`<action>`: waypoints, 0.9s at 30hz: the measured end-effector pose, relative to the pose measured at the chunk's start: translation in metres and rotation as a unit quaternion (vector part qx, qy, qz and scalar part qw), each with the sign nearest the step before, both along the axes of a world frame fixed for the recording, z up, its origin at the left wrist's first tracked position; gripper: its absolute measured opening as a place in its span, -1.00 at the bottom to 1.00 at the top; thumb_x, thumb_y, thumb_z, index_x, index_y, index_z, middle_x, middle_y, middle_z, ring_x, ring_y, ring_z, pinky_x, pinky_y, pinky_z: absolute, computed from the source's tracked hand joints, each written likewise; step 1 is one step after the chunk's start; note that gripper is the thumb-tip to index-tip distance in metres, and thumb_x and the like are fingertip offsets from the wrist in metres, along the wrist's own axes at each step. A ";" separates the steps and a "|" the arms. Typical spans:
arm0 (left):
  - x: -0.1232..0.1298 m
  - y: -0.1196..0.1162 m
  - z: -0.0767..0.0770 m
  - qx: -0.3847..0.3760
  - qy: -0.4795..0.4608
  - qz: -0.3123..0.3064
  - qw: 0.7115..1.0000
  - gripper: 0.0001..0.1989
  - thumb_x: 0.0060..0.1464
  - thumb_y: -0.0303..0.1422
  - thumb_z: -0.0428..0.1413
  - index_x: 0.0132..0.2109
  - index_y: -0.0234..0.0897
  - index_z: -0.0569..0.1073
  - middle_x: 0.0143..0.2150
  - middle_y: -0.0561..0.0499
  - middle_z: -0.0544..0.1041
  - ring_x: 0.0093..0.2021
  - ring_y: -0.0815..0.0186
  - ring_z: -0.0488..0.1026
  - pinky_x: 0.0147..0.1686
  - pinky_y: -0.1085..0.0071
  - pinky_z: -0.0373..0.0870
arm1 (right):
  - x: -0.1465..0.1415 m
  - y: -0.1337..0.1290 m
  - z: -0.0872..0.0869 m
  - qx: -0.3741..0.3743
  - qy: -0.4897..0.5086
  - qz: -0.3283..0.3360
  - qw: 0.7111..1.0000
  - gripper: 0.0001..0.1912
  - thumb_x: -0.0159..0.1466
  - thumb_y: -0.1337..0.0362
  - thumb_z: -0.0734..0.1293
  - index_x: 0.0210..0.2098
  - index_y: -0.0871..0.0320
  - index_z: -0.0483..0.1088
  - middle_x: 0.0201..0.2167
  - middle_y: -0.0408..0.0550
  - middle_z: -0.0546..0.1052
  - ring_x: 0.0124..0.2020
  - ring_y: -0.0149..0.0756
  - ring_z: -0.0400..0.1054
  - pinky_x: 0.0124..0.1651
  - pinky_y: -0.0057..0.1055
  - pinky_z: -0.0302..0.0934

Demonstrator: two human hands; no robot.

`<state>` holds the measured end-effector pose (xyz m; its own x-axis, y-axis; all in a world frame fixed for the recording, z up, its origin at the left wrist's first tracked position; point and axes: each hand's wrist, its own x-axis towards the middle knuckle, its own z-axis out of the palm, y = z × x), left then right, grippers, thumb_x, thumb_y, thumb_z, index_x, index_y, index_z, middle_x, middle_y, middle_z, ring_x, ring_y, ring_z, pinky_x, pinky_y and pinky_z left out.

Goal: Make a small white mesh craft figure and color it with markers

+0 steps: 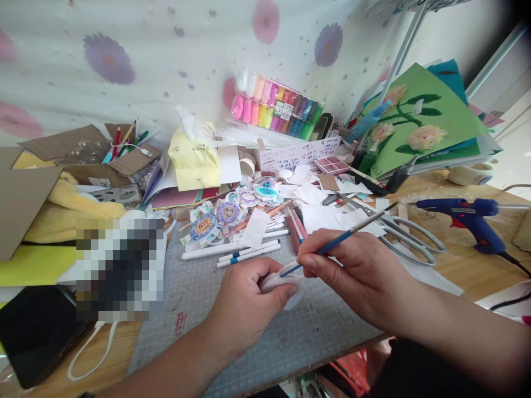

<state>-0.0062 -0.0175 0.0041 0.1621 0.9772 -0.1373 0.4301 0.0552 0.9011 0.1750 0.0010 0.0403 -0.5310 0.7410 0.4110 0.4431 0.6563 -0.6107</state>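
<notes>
My left hand point(249, 301) is closed around a small white rounded piece point(295, 298), thumb on top, above the grey cutting mat point(327, 342). What the piece is made of I cannot make out. Between the thumb and fingers of my right hand point(348, 271) is a thin blue paintbrush point(340, 239). Its bristle end points up and to the right, while the blue handle end touches the white piece. Just behind my hands lie several white pens point(249, 253), paper scraps point(317, 218) and small decorated round cutouts point(230, 213).
Grey-handled scissors point(409, 240) and a blue glue gun point(468, 213) lie at right. Packed coloured clay point(277, 105) stands at the back. A yellow tissue pack point(194, 157), a cardboard box point(25, 204) and a black tablet-like device point(37, 331) are on the left.
</notes>
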 end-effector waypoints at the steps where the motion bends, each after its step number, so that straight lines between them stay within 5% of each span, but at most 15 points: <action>1: 0.001 0.000 0.001 -0.001 0.004 -0.004 1.000 -0.84 -0.10 -0.28 0.19 -0.36 -0.29 0.54 -0.53 0.07 0.44 -0.49 0.31 0.31 -0.51 0.46 0.18 | 0.000 0.000 0.002 -0.001 -0.010 0.002 1.000 -0.86 0.31 0.36 0.21 -0.36 0.16 0.36 -0.50 -0.19 0.47 -0.48 -0.48 0.34 -0.39 -0.57 0.16; 12: 0.001 -0.001 -0.007 -0.012 -0.010 -0.040 0.999 -0.77 -0.10 -0.23 0.21 -0.39 -0.33 0.56 -0.53 0.05 0.42 -0.50 0.32 0.26 -0.52 0.45 0.12 | -0.009 0.003 0.001 -0.063 -0.038 0.044 0.996 -0.80 0.30 0.34 0.20 -0.42 0.21 0.37 -0.53 -0.13 0.43 -0.51 -0.41 0.27 -0.44 -0.47 0.11; 15: 0.000 0.001 -0.005 -0.039 -0.058 -0.020 0.997 -0.78 -0.12 -0.22 0.23 -0.44 -0.32 0.48 -0.53 0.07 0.40 -0.50 0.33 0.27 -0.51 0.45 0.14 | -0.006 0.005 0.002 -0.085 0.113 0.026 0.990 -0.86 0.29 0.33 0.24 -0.40 0.17 0.36 -0.54 -0.19 0.39 -0.51 -0.44 0.25 -0.42 -0.50 0.12; 19: -0.002 0.003 -0.005 -0.089 -0.111 0.000 0.990 -0.76 -0.15 -0.24 0.24 -0.51 -0.29 0.38 -0.58 0.11 0.35 -0.53 0.37 0.26 -0.54 0.46 0.14 | 0.005 0.012 0.005 -0.099 0.360 -0.024 0.927 -0.80 0.34 0.29 0.20 -0.43 0.10 0.32 -0.51 -0.20 0.38 -0.43 -0.41 0.27 -0.33 -0.46 0.16; 27: -0.005 0.004 -0.006 -0.077 -0.111 -0.010 0.991 -0.76 -0.11 -0.25 0.21 -0.50 -0.29 0.35 -0.57 0.14 0.31 -0.53 0.39 0.21 -0.54 0.47 0.10 | 0.002 0.020 -0.013 -0.243 0.067 0.004 0.968 -0.82 0.23 0.20 0.26 -0.21 0.14 0.37 -0.42 -0.15 0.35 -0.45 -0.38 0.20 -0.41 -0.43 0.13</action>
<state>-0.0110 -0.0139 -0.0021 0.2243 0.9435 -0.2440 0.2252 0.1934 0.9549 0.1773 0.0213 0.0269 -0.5030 0.8606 0.0803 0.3347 0.2796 -0.8999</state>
